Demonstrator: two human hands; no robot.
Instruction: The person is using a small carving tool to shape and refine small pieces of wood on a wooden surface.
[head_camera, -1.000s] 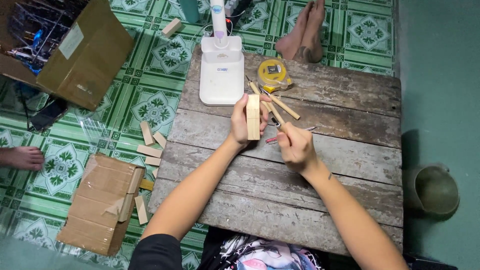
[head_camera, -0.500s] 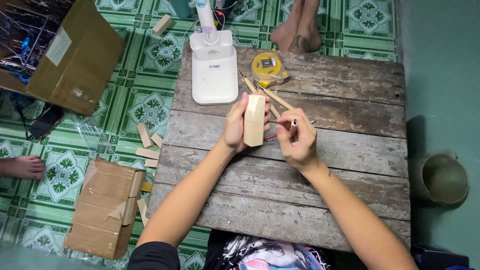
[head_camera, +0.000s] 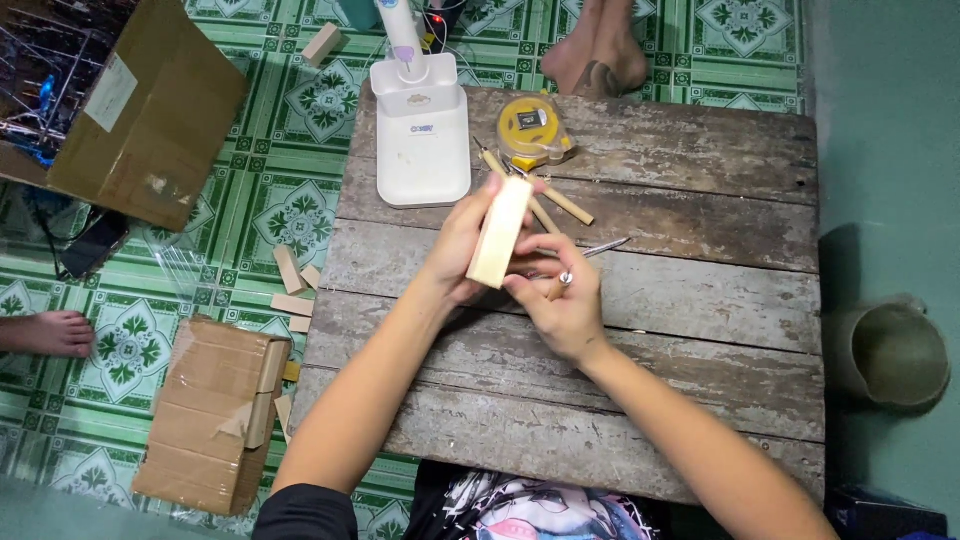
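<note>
My left hand (head_camera: 458, 250) grips a pale rectangular wooden block (head_camera: 499, 232), held up on end over the weathered plank table (head_camera: 700, 290). My right hand (head_camera: 563, 295) sits right beside the block's lower end, fingers curled around a thin metal-tipped tool (head_camera: 590, 255) whose shaft sticks out to the right. Behind the block lie a few wooden-handled tools (head_camera: 560, 203) on the table.
A white desk-lamp base (head_camera: 420, 140) and a yellow tape measure (head_camera: 533, 130) stand at the table's far side. Cardboard boxes (head_camera: 210, 410) (head_camera: 140, 110) and loose wooden blocks (head_camera: 290, 285) lie on the green tiled floor at left. Other people's feet (head_camera: 600, 50) (head_camera: 50, 333) are nearby. A pot (head_camera: 885, 350) stands right.
Both hands have drawn nearer to me with the block. The right hand has closed in against the block's lower end.
</note>
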